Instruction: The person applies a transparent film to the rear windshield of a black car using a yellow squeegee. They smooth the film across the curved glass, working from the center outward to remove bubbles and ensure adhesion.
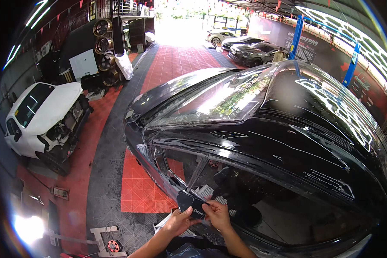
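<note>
Between my two hands is a flat black piece (196, 206) with a rounded corner and pale print; what kind of thing it is I cannot make out. My left hand (179, 221) pinches its left edge, thumb on top. Thumb and fingers of my right hand (218, 214) grip the right edge. Both hands are beside the side windows of a black car (301, 129), near the pillar (197, 173) between them. Dull grey patches and pale smears mark the car's door and window frames. Whether the piece touches the car is unclear.
A white car (47, 112) with its front end stripped stands at the left. Below it are a bright work lamp (29, 228) and a metal stand (103, 241). Blue lift posts (296, 38), parked cars (253, 52) and a person (278, 55) are farther back.
</note>
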The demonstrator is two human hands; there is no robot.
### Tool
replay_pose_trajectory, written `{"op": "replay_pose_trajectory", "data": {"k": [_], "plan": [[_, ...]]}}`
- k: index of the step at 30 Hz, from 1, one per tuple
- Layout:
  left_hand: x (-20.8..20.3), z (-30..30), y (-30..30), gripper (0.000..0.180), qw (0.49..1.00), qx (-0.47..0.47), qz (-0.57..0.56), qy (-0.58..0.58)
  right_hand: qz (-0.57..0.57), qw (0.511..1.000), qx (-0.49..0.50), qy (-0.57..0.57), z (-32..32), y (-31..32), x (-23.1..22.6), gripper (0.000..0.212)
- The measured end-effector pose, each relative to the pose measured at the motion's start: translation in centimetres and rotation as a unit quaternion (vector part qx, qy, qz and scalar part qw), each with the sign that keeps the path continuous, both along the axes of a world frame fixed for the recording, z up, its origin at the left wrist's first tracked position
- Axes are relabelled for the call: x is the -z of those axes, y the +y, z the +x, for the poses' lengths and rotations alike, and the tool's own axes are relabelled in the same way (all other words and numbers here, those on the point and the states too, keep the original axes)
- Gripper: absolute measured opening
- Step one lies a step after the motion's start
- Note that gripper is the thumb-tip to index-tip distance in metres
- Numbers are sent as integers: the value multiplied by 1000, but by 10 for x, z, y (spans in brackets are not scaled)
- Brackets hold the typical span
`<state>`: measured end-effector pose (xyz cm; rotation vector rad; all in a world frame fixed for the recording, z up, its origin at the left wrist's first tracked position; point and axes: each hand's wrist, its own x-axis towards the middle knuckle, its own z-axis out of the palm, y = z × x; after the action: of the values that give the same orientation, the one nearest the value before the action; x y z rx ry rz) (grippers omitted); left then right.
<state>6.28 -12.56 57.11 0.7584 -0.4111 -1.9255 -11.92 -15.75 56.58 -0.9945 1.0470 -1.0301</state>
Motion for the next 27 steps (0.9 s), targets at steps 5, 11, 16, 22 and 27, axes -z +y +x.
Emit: {"op": "replay_pose_trajectory", "data": {"k": [5, 11, 16, 22, 27], "plan": [[-21, -9, 3, 42, 999, 14, 14, -27, -3, 1000, -8, 9, -15, 1, -4, 22], [-11, -21, 7, 36, 995, 49, 14, -80, 41, 996, -77, -14, -36, 14, 0, 32], [-25, -25, -15, 40, 944, 149, 3, -295, 24, 990, 8, 136, -45, 20, 9, 24], [-44, -7, -39, 44, 983, 140, 67, -99, -100, 957, 32, 272, -32, 7, -39, 25], [-82, -12, -81, 39, 980, -124, -25, -155, -326, 878, 73, 342, -50, -4, -135, 26]]}}
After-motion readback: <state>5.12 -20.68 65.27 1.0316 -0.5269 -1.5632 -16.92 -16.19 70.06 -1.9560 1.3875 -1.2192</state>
